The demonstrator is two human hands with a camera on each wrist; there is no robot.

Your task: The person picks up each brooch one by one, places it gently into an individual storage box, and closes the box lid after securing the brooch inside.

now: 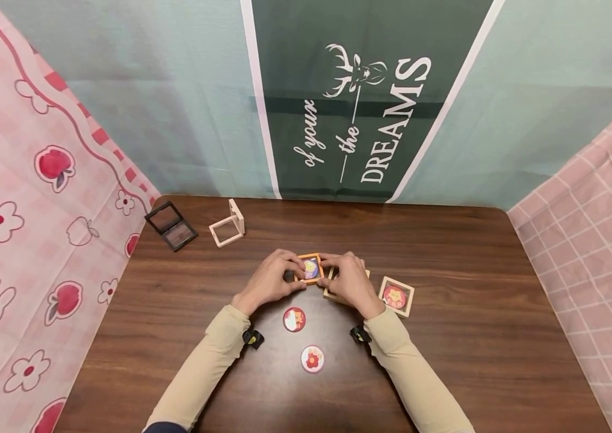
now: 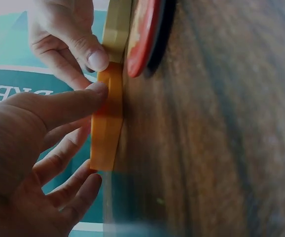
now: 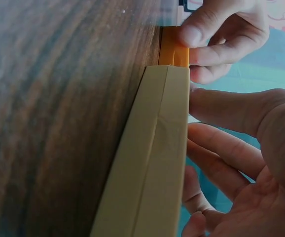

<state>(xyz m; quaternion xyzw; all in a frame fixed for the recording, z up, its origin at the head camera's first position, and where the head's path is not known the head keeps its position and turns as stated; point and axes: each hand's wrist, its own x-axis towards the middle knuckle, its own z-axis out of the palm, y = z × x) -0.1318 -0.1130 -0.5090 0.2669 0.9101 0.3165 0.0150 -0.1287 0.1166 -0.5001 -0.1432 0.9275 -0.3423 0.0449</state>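
Observation:
A small square orange display frame (image 1: 321,270), with a round purple and yellow badge (image 1: 310,268) inside, lies flat on the table between both hands. My left hand (image 1: 270,281) pinches its left side, thumb on the near edge and fingers over the top. At the opposite side, my right hand (image 1: 355,282) holds its right corners between thumb and fingers. Beneath that right hand lies a beige frame (image 3: 152,148), butted against the orange one and mostly hidden from above. Another beige frame (image 1: 401,310), holding a red flower badge (image 1: 395,296), lies just right of it.
Two loose round badges lie nearer the body: a red and white one (image 1: 294,319) and a white one with a red flower (image 1: 313,359). At the back left stand an opened black frame (image 1: 178,236) and an opened white frame (image 1: 226,243). Curtains border the wooden table (image 1: 473,361).

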